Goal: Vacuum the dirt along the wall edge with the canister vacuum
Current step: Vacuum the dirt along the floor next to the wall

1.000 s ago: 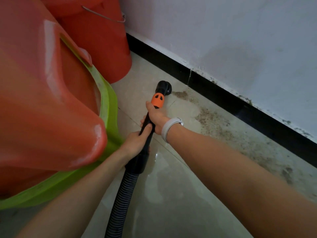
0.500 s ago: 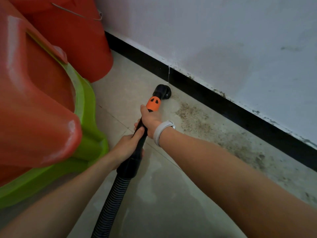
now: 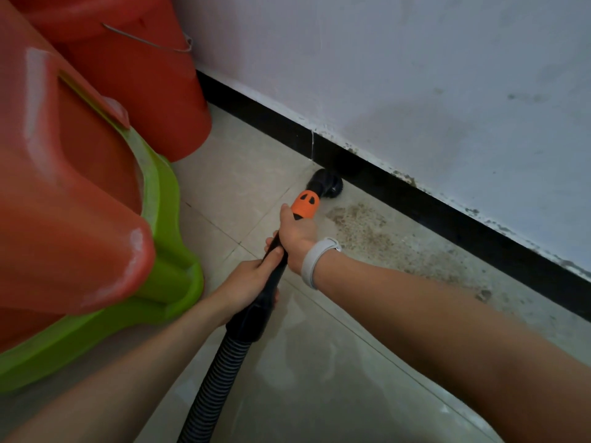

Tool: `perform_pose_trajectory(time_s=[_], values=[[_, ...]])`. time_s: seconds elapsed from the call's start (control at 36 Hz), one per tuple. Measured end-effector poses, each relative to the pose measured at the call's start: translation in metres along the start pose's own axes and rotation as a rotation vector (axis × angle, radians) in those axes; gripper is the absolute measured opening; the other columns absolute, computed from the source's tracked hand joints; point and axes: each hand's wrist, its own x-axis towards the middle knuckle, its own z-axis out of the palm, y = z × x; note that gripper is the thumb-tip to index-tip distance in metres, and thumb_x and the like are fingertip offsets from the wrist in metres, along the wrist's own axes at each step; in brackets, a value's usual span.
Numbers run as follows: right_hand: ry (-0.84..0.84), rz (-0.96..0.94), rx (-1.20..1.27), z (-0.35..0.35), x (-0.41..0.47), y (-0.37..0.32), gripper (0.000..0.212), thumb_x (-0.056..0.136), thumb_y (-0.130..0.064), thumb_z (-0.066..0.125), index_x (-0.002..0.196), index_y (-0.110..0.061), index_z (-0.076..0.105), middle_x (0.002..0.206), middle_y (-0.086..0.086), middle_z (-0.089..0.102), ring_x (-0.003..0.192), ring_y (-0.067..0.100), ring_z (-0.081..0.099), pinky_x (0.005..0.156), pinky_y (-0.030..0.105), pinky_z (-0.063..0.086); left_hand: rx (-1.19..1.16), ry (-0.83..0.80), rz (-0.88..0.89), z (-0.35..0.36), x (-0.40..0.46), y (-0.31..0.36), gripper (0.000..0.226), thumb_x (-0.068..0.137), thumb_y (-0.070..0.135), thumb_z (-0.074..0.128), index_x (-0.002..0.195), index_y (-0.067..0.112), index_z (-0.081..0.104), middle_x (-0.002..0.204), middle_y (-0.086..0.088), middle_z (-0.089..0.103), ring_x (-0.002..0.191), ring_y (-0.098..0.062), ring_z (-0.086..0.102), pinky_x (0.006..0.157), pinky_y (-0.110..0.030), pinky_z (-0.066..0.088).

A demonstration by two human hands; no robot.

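Head view: two-handed hold on the black wand [image 3: 275,276], likely for steadier aim low at the floor. Right hand [image 3: 295,233] wrapped round the wand just below the orange collar [image 3: 305,204], close to the tip for fine steering; pale wristband [image 3: 316,262] on that wrist. Left hand [image 3: 248,279] clenched round the wand further back, just above the ribbed hose [image 3: 212,382], probably to carry the weight and feed the hose forward. Round black brush [image 3: 326,183] down on the floor tile [image 3: 249,187], tucked right up against the black skirting [image 3: 447,215], at the near end of the brown dirt [image 3: 367,231], which runs on rightward along the wall [image 3: 415,75] edge, still unswept. Brush angled toward that strip, so a pass to the right seems the next call. Red bucket [image 3: 153,91] and stacked red and green basins [image 3: 160,238] crowded on the left, well apart from the brush but leaving little elbow room on that side
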Motion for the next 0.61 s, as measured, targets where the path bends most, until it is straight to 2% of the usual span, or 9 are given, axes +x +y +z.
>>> perform_pose_trajectory(time_s=[0.06,0.14,0.22,0.33,0.39,0.44,0.5,0.56,0.61], values=[[-0.064,-0.022,-0.03,0.013,0.003,-0.004,0.048,0.095,-0.043,0.054,0.116,0.001,0.052,0.064,0.01,0.056,0.057,0.027,0.061,0.076,0.05,0.059,-0.01,0.084,0.002,-0.005,0.002,-0.002,0.063,0.093,0.061,0.042,0.076,0.006,0.068,0.063,-0.012,0.071,0.059,-0.023,0.069,0.067,-0.031,0.056],[-0.119,-0.062,-0.088,0.031,0.004,-0.013,0.055,0.094,-0.047,0.053,0.118,0.002,0.052,0.069,0.014,0.061,0.06,0.029,0.064,0.079,0.052,0.058,0.024,0.212,0.004,-0.013,0.011,-0.005,0.065,0.092,0.064,0.04,0.08,0.008,0.069,0.062,-0.009,0.072,0.063,-0.026,0.071,0.074,-0.037,0.058],[-0.129,-0.114,-0.208,0.045,0.013,-0.024,0.058,0.093,-0.052,0.05,0.11,0.004,0.056,0.087,0.02,0.069,0.084,0.037,0.07,0.084,0.052,0.056,0.036,0.282,0.027,-0.019,0.022,-0.004,0.069,0.092,0.068,0.033,0.077,0.011,0.069,0.06,-0.005,0.071,0.066,-0.025,0.07,0.08,-0.041,0.057],[-0.153,-0.128,-0.25,0.051,0.026,-0.039,0.055,0.095,-0.048,0.05,0.112,0.003,0.055,0.071,0.011,0.063,0.063,0.029,0.069,0.069,0.04,0.06,0.016,0.321,0.023,-0.02,0.037,-0.002,0.071,0.089,0.073,0.028,0.08,0.016,0.069,0.063,-0.002,0.072,0.073,-0.023,0.07,0.079,-0.036,0.055],[-0.161,-0.109,-0.269,0.049,0.033,-0.042,0.053,0.096,-0.048,0.049,0.108,0.003,0.055,0.07,0.011,0.062,0.071,0.03,0.071,0.076,0.043,0.06,0.053,0.306,0.021,-0.019,0.043,0.0,0.075,0.089,0.073,0.025,0.079,0.014,0.07,0.061,0.0,0.071,0.069,-0.02,0.069,0.068,-0.03,0.052],[-0.153,-0.104,-0.279,0.047,0.037,-0.041,0.047,0.096,-0.048,0.048,0.092,-0.001,0.054,0.067,0.011,0.062,0.082,0.035,0.072,0.085,0.048,0.057,0.092,0.288,0.035,-0.017,0.048,0.0,0.077,0.09,0.071,0.023,0.077,0.012,0.07,0.059,0.002,0.071,0.061,-0.014,0.067,0.058,-0.026,0.047],[-0.137,-0.1,-0.271,0.043,0.042,-0.038,0.044,0.095,-0.048,0.05,0.082,-0.005,0.051,0.068,0.012,0.062,0.085,0.037,0.071,0.086,0.051,0.056,0.084,0.262,0.049,-0.014,0.051,0.0,0.076,0.091,0.069,0.024,0.076,0.011,0.07,0.06,0.0,0.071,0.061,-0.014,0.068,0.058,-0.026,0.047],[-0.124,-0.092,-0.231,0.039,0.045,-0.034,0.043,0.094,-0.047,0.053,0.087,-0.005,0.051,0.069,0.012,0.061,0.081,0.037,0.071,0.083,0.053,0.057,0.084,0.239,0.065,-0.009,0.051,-0.002,0.075,0.093,0.067,0.025,0.073,0.011,0.07,0.061,-0.001,0.071,0.061,-0.016,0.068,0.061,-0.027,0.049],[-0.127,-0.071,-0.182,0.032,0.045,-0.03,0.046,0.093,-0.047,0.054,0.102,-0.002,0.052,0.066,0.01,0.059,0.065,0.031,0.069,0.078,0.052,0.059,0.102,0.233,0.081,-0.005,0.051,-0.004,0.074,0.095,0.065,0.026,0.069,0.011,0.07,0.061,0.0,0.071,0.062,-0.016,0.068,0.063,-0.027,0.05]])
